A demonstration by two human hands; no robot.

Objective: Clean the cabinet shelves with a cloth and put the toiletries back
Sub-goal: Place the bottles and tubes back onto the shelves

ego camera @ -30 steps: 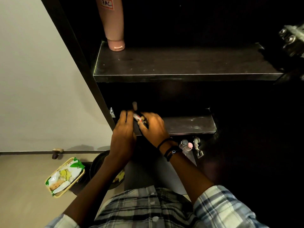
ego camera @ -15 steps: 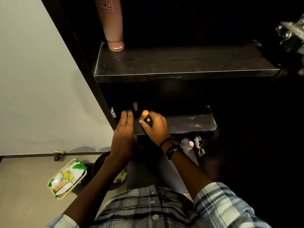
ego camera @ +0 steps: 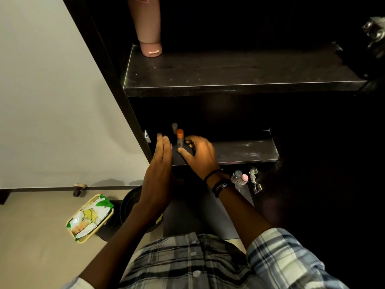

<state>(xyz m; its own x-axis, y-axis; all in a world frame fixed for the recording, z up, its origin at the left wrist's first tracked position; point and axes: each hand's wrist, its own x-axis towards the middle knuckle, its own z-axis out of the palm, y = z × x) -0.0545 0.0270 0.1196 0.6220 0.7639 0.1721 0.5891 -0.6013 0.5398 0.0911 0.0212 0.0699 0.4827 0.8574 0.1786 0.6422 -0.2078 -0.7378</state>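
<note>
A small orange-capped bottle (ego camera: 180,138) stands upright at the left end of the lower dark shelf (ego camera: 245,151). Just behind it stands a small grey-topped item (ego camera: 174,127). My right hand (ego camera: 200,155) rests open just right of the bottle, fingers spread, not gripping it. My left hand (ego camera: 160,163) is open with fingers straight, just left of the bottle. A tall pink bottle (ego camera: 146,26) stands upside down on its cap at the left of the upper shelf (ego camera: 229,69). No cloth is visible.
Below the lower shelf, two small bottles, one clear (ego camera: 236,175) and one pink-capped (ego camera: 244,178), stand beside a metal hinge (ego camera: 254,180). On the floor at left lie a yellow tray with a green packet (ego camera: 90,217) and a dark round bin (ego camera: 133,205). Another hinge (ego camera: 375,36) is at upper right.
My right hand set the orange-capped bottle upright on the lower shelf and let go of it. Both hands opened and drew back slightly.
</note>
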